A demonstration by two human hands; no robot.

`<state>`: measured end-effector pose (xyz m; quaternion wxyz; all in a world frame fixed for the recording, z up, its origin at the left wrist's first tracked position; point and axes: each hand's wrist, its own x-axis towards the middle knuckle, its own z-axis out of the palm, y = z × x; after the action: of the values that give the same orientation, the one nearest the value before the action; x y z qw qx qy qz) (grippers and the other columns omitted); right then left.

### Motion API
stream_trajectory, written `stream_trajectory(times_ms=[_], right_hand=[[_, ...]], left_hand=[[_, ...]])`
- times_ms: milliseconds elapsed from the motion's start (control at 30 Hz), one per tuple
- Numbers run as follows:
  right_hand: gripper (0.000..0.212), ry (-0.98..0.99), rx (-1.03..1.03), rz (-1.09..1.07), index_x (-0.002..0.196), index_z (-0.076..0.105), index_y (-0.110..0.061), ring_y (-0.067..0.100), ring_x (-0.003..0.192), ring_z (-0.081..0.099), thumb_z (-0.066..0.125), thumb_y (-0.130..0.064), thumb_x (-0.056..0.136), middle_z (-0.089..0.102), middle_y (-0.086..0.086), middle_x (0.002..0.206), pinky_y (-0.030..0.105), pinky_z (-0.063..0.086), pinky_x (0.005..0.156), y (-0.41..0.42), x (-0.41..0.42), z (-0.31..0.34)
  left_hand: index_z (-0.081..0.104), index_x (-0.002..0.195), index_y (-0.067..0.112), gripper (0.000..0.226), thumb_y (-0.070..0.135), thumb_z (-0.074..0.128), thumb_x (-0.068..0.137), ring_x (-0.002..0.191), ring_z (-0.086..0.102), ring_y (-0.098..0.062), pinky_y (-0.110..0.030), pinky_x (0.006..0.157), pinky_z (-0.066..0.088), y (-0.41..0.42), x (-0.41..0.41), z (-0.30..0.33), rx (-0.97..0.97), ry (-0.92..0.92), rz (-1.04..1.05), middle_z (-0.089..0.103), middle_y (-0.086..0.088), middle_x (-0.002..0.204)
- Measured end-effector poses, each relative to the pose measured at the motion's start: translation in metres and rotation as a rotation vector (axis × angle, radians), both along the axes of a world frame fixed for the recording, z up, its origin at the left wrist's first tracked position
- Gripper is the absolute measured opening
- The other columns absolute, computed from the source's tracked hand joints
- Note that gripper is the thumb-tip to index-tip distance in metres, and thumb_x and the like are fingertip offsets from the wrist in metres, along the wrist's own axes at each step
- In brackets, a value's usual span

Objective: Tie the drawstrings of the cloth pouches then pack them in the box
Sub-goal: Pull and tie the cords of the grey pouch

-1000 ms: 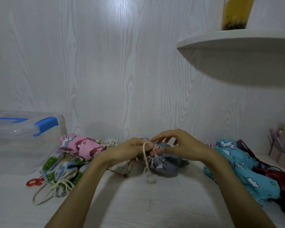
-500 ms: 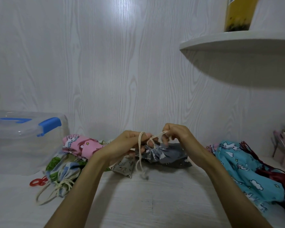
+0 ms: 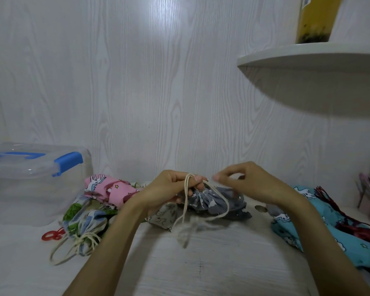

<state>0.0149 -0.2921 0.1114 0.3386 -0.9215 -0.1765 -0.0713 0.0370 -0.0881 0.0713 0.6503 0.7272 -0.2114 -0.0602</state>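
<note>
Left hand [image 3: 171, 189] pinches the cord [image 3: 186, 201] at the grey pouch [image 3: 212, 202] neck, anchoring the knot; right hand [image 3: 244, 180] hovers loosely curled, holding nothing.

A gathered grey cloth pouch [image 3: 209, 201] carries small white animal figures, and its drawstring [image 3: 186, 199] is cream. A beige pouch [image 3: 161, 217] beside it shows faint dark outline drawings. A pink fabric pouch [image 3: 107, 189] bears white unicorns and yellow stars. A white pouch [image 3: 88, 223] has green and blue patches and cream cords. A turquoise cloth pouch [image 3: 320, 229] is printed with white unicorns and clouds; dark red fabric [image 3: 363, 233] lies against it. The clear plastic box [image 3: 30, 184] has blue latches. A small red plastic ring [image 3: 51, 235] lies on the white wood-grain worktop [image 3: 201, 270]. The wall [image 3: 158, 82] has the same pale grain.
</note>
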Motion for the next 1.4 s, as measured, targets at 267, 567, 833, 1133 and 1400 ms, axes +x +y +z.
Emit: stream_trajectory(times_ms=[267, 567, 833, 1133, 1400], right_hand=[[0.011, -0.085, 0.065, 0.018, 0.082, 0.077, -0.022, -0.003, 0.048, 0.058, 0.074, -0.032, 0.078, 0.068, -0.016, 0.059, 0.013, 0.043, 0.052, 0.009, 0.002, -0.004], [0.013, -0.023, 0.085, 0.099, 0.088, 0.074, -0.026, -0.003, 0.054, 0.054, 0.062, -0.03, 0.088, 0.067, -0.008, 0.072, 0.016, 0.044, 0.06, 0.005, 0.005, -0.008], [0.011, -0.083, 0.223, 0.173, 0.091, 0.075, -0.02, 0.007, 0.055, 0.056, 0.071, -0.023, 0.081, 0.068, 0.004, 0.071, 0.02, 0.048, 0.06, 0.022, 0.012, -0.029], [0.009, -0.029, 0.241, 0.114, 0.073, 0.069, -0.02, -0.001, 0.038, 0.046, 0.07, -0.018, 0.081, 0.057, -0.014, 0.046, 0.009, 0.036, 0.046, 0.022, 0.016, -0.032], [0.011, 0.1, 0.416, 0.111, 0.08, 0.073, -0.019, 0.006, 0.058, 0.062, 0.065, -0.023, 0.087, 0.068, -0.004, 0.065, 0.016, 0.043, 0.05, 0.011, 0.019, -0.032]], left_hand=[[0.075, 0.099, 0.019, 0.021, 0.028, 0.067, 0.083, 0.065, 0.058, -0.004, -0.014, 0.051, 0.042, 0.001, 0.002, -0.002, -0.003, 0.041, 0.053, 0.074, -0.001, 0.089], [0.076, 0.082, 0.012, 0.008, 0.008, 0.071, 0.078, 0.055, 0.06, 0.0, -0.012, 0.05, 0.045, 0.001, -0.002, 0.001, -0.083, 0.019, 0.078, 0.071, 0.002, 0.069], [0.074, 0.078, 0.007, 0.008, 0.0, 0.071, 0.076, 0.054, 0.064, -0.006, -0.012, 0.05, 0.046, 0.001, -0.005, 0.001, -0.033, -0.126, 0.1, 0.072, -0.002, 0.067], [0.077, 0.084, 0.031, 0.017, 0.034, 0.082, 0.068, 0.064, 0.065, -0.001, -0.022, 0.061, 0.055, -0.006, 0.005, -0.014, 0.283, -0.599, 0.459, 0.069, 0.013, 0.064], [0.075, 0.083, 0.032, 0.009, 0.038, 0.074, 0.076, 0.069, 0.066, -0.005, -0.016, 0.056, 0.049, -0.011, 0.01, -0.023, 0.224, -0.779, 0.515, 0.072, 0.015, 0.073]])
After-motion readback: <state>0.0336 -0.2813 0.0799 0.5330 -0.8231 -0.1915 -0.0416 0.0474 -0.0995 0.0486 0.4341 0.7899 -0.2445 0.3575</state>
